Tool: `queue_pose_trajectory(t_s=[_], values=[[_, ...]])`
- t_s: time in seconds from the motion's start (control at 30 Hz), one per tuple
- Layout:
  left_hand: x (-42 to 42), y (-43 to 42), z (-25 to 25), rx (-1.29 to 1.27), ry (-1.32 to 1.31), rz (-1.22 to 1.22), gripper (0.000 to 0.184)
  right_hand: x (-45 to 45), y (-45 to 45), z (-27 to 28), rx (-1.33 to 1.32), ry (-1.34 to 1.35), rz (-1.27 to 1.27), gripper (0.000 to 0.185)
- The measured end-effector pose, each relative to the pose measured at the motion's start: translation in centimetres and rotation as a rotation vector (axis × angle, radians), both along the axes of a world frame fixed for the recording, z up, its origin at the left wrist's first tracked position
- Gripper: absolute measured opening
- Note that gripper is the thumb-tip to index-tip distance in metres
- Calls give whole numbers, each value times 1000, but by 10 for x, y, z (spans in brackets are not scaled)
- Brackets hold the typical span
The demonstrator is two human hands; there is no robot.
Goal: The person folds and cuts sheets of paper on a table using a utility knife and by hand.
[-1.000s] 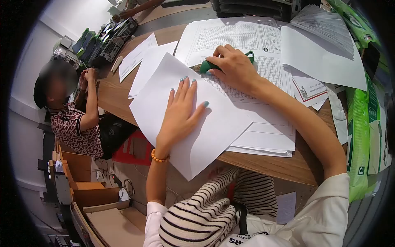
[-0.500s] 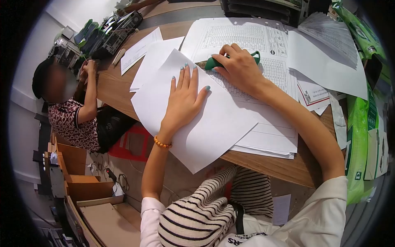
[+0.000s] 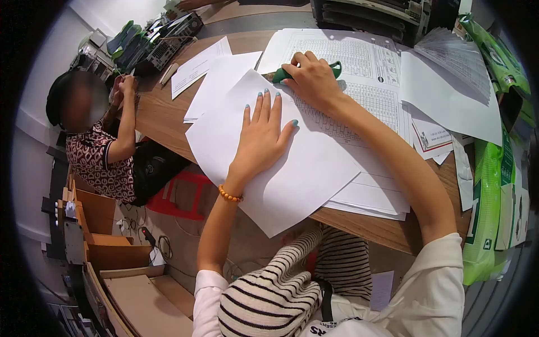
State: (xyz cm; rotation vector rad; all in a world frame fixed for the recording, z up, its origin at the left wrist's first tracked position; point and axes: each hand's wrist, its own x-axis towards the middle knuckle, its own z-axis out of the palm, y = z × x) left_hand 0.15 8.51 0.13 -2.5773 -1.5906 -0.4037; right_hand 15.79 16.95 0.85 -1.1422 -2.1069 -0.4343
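My left hand (image 3: 261,137) lies flat with fingers spread on a blank white sheet of paper (image 3: 281,196), whose near corner hangs past the table edge. My right hand (image 3: 315,81) is closed around green-handled scissors (image 3: 336,68); a handle loop shows to the right of the fingers. Their brownish blade end points left, at the sheet's upper edge, close to its top corner. The fingers hide much of the tool. Under the sheet and beyond it lie printed pages with tables (image 3: 359,53).
More papers (image 3: 202,64) lie at the left of the wooden table (image 3: 160,118). Fanned sheets (image 3: 455,62) and green packages (image 3: 485,208) line the right side. Black trays (image 3: 370,22) stand at the back. A person (image 3: 104,146) sits at the left, near a red stool (image 3: 182,196).
My right hand has moved the scissors left and away from me along the sheet's upper edge, toward its top corner. My left hand stays flat on the sheet. The whole view has shifted slightly.
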Motion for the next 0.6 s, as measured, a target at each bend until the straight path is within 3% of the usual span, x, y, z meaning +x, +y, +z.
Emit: queue_pose_trajectory(t_s=[0.27,0.37,0.43,0.47,0.5,0.57,0.6], values=[[1,-1,2,-6,-14,-4,58,-23,28,2,-97,-25,-82,24],[0,-3,5,-14,-33,-11,58,-20,41,8,-133,74,-225,24],[-2,-4,4,-15,-48,-19,58,-7,42,11,-74,136,-323,26],[-2,-3,4,-19,-68,-19,58,-2,41,8,168,234,-333,27],[-2,-3,4,-5,-85,-30,58,2,40,7,186,219,-340,27],[-3,-4,3,-2,-297,-39,61,9,32,9,61,377,-23,21],[-3,-3,2,17,-337,-29,61,10,23,14,-148,379,38,24]])
